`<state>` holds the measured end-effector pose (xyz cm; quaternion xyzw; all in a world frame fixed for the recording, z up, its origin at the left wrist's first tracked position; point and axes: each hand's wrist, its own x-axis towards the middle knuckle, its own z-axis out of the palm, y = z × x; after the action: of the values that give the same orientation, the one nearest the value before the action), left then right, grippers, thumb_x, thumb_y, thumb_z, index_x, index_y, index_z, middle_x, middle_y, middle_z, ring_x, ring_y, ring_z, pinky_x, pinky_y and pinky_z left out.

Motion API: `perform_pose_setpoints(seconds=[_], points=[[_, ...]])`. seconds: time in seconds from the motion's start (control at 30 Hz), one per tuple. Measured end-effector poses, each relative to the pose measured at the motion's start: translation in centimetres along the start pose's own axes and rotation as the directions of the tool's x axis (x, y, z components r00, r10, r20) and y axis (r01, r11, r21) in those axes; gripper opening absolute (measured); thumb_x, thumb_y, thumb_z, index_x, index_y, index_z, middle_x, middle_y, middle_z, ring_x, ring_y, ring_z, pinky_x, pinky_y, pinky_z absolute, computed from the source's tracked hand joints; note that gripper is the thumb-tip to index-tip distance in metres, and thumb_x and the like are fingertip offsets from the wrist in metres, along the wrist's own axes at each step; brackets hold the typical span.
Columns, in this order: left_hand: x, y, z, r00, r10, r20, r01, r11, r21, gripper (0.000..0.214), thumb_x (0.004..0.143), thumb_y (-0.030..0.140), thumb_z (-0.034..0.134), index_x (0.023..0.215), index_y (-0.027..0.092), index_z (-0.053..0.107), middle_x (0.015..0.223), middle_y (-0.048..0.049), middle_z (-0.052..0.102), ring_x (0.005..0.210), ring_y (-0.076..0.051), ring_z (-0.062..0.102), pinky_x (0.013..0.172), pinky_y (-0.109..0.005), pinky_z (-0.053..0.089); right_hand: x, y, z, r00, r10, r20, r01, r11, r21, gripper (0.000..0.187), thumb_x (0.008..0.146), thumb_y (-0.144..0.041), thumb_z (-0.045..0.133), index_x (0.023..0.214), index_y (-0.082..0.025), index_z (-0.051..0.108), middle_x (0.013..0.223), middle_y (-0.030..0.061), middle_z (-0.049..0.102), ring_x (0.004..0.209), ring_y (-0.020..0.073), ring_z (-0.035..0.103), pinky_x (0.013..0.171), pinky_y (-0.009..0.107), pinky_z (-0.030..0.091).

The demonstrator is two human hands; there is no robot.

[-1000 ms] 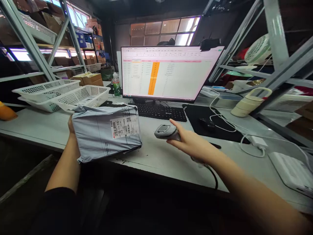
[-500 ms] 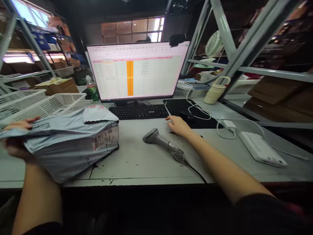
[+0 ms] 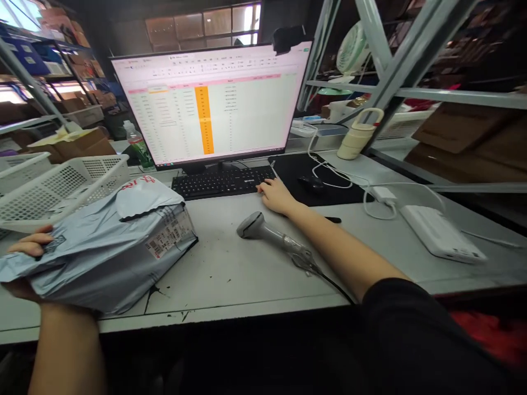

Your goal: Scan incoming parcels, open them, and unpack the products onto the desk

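Note:
My left hand [image 3: 25, 258] grips the left end of a grey poly-mailer parcel [image 3: 99, 247] with a shipping label, resting on the desk's front left. My right hand [image 3: 275, 195] lies on the desk at the right end of the black keyboard [image 3: 222, 181], fingers curled over its edge, holding nothing. A grey handheld barcode scanner [image 3: 267, 233] lies on the desk just in front of that hand, cable trailing toward me. The monitor [image 3: 209, 104] behind shows a spreadsheet with an orange column.
White mesh baskets [image 3: 61, 186] stand at the left behind the parcel. A black mouse pad with a mouse [image 3: 310, 182], white cables, a white box [image 3: 442, 238] and a roll of tape [image 3: 358, 137] lie to the right. Metal shelving frames both sides.
My right hand set the scanner down on the desk and moved to the keyboard's right end. My left hand lowered the parcel flat, leftward; the view shifted right.

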<state>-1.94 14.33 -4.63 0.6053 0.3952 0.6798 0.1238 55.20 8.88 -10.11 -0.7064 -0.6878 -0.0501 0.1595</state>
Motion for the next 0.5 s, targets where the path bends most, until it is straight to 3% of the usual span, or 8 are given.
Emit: perform_pose_setpoints(seconds=[0.03,0.1,0.27,0.37,0.43,0.5], points=[[-0.5,0.5,0.6,0.994,0.031,-0.103,-0.039,0.996,-0.080,0.037,0.067,0.058,0.042,0.058,0.024,0.033,0.062,-0.0014,0.035,0.087,-0.029,0.058,0.115,-0.055,0.041,0.2,0.0,0.0,1.000,-0.001,-0.013,0.001,1.000,-0.005,0.027,0.083,-0.009,0.049,0.105,-0.016,0.063,0.132,0.0159,0.066,0.142,0.0322,0.041,0.124,0.054,0.021],[-1.2,1.2,1.8,0.979,0.044,-0.201,-0.080,0.981,-0.175,0.032,0.068,0.053,0.043,0.056,0.024,0.037,0.063,-0.0014,0.036,0.080,-0.028,0.057,0.113,-0.054,0.043,0.6,0.0,0.1,0.999,0.002,-0.042,-0.003,1.000,-0.014,0.025,0.085,-0.011,0.048,0.104,-0.015,0.064,0.126,0.0183,0.067,0.137,0.0331,0.045,0.123,0.055,0.022],[-1.3,1.0,2.5,0.975,0.044,-0.217,-0.084,0.981,-0.177,0.035,0.068,0.057,0.035,0.056,0.025,0.037,0.062,-0.0027,0.034,0.077,-0.029,0.054,0.110,-0.056,0.043,2.5,-1.1,0.2,0.998,-0.003,-0.066,0.002,1.000,-0.018,0.031,0.083,-0.012,0.047,0.107,-0.018,0.066,0.122,0.0153,0.067,0.133,0.0317,0.049,0.118,0.053,0.031],[-1.2,0.3,2.1,0.977,0.044,-0.208,-0.088,0.975,-0.206,0.041,0.072,0.062,0.029,0.058,0.025,0.037,0.064,-0.0032,0.035,0.082,-0.030,0.054,0.112,-0.055,0.042,3.4,-1.8,-1.2,0.996,0.011,-0.084,-0.012,1.000,-0.013,0.031,0.084,-0.015,0.046,0.106,-0.018,0.067,0.117,0.0153,0.069,0.127,0.0323,0.053,0.116,0.052,0.034],[-1.3,0.1,1.9,0.981,0.040,-0.190,-0.085,0.969,-0.233,0.043,0.073,0.064,0.033,0.059,0.024,0.035,0.066,-0.0030,0.039,0.086,-0.029,0.054,0.111,-0.052,0.042,2.6,-1.3,-2.8,0.995,0.023,-0.101,-0.024,1.000,-0.008,0.034,0.087,-0.020,0.045,0.112,-0.015,0.068,0.118,0.0176,0.070,0.122,0.0326,0.057,0.112,0.049,0.040],[-1.5,0.1,1.7,0.986,0.020,-0.164,-0.063,0.963,-0.263,0.037,0.072,0.057,0.045,0.061,0.022,0.036,0.069,-0.0021,0.043,0.093,-0.028,0.056,0.111,-0.048,0.042,-0.2,0.0,-4.2,0.999,0.013,-0.049,-0.012,1.000,0.023,0.042,0.088,-0.025,0.044,0.121,-0.013,0.067,0.122,0.0171,0.070,0.118,0.0318,0.061,0.107,0.046,0.047]])
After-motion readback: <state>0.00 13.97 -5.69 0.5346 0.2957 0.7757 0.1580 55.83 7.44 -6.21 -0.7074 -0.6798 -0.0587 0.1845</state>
